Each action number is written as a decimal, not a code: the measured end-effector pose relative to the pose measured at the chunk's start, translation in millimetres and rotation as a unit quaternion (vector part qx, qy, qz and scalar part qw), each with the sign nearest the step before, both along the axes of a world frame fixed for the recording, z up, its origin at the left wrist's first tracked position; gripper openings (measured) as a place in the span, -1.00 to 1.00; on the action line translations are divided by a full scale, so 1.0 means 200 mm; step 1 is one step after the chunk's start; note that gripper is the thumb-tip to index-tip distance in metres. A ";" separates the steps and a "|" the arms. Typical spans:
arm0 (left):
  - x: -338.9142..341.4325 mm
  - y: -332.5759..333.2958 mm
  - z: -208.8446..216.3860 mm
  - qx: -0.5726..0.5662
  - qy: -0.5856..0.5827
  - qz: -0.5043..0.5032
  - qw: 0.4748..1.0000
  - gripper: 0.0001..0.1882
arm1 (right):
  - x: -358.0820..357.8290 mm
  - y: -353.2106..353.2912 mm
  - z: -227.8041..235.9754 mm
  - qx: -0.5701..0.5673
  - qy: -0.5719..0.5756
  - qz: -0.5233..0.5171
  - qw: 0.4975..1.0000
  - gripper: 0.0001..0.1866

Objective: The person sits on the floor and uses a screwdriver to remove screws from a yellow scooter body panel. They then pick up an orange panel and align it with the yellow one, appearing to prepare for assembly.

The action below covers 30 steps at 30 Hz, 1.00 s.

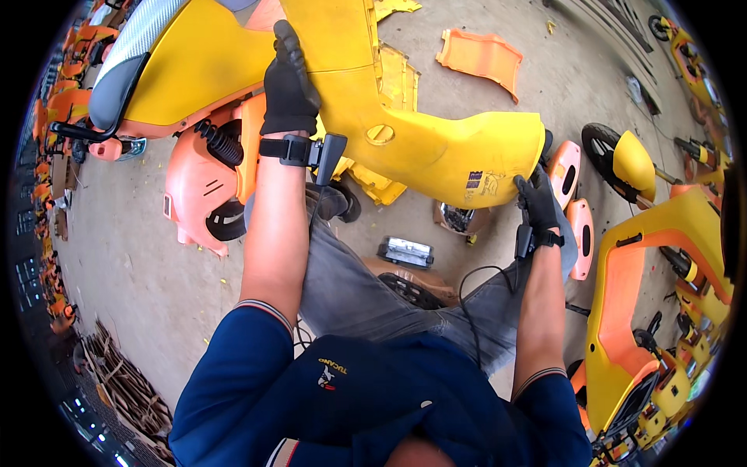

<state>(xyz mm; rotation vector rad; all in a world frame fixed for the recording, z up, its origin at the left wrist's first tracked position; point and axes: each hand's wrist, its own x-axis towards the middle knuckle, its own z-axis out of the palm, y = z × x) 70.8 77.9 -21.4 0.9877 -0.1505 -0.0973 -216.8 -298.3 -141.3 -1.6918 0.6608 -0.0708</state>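
Observation:
A scooter's large yellow body panel (436, 148) runs across in front of me, with a round cap on its side and a printed mark near its right end. My left hand (290, 86), in a black glove, rests against the panel's left part with its fingers stretched out. At the right end my right hand (538, 198), also gloved, grips the lower edge of the yellow panel; some of its fingers are hidden there. Both wrists carry small black strapped devices. Behind my left forearm are an orange wheel cover (202, 187) and a black shock absorber (218, 146).
Loose on the floor lie an orange panel (482, 61) and yellow panels (398, 78). Between my legs is a headlight-like part (406, 252). To the right stand a wheel with a yellow fender (632, 165) and another yellow-orange scooter body (615, 311). Sticks (124, 381) are piled at lower left.

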 end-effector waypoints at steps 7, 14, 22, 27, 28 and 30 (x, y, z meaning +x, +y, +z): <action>0.20 0.13 -0.19 0.080 -0.070 0.007 0.994 -0.57 | -0.06 -0.07 -0.06 0.023 0.048 0.037 0.998 -0.66; 0.03 0.05 -0.02 0.320 -0.119 -0.005 0.940 -0.45 | -0.07 -0.04 -0.04 0.053 0.097 -0.021 0.994 -0.66; 0.01 0.03 -0.07 0.374 -0.076 0.082 0.921 -0.44 | -0.10 -0.07 -0.09 0.047 0.080 -0.035 0.995 -0.62; 0.02 0.03 -0.06 0.315 0.005 -0.024 0.949 -0.73 | -0.09 -0.05 -0.07 0.018 0.167 -0.003 0.986 -0.69; 0.01 0.00 -0.06 0.283 -0.013 -0.039 0.958 -0.69 | -0.10 -0.03 -0.06 0.037 0.154 -0.020 0.987 -0.68; 0.01 -0.03 -0.08 0.220 -0.053 -0.066 0.972 -0.61 | -0.06 0.08 0.07 0.078 0.122 -0.050 0.988 -0.64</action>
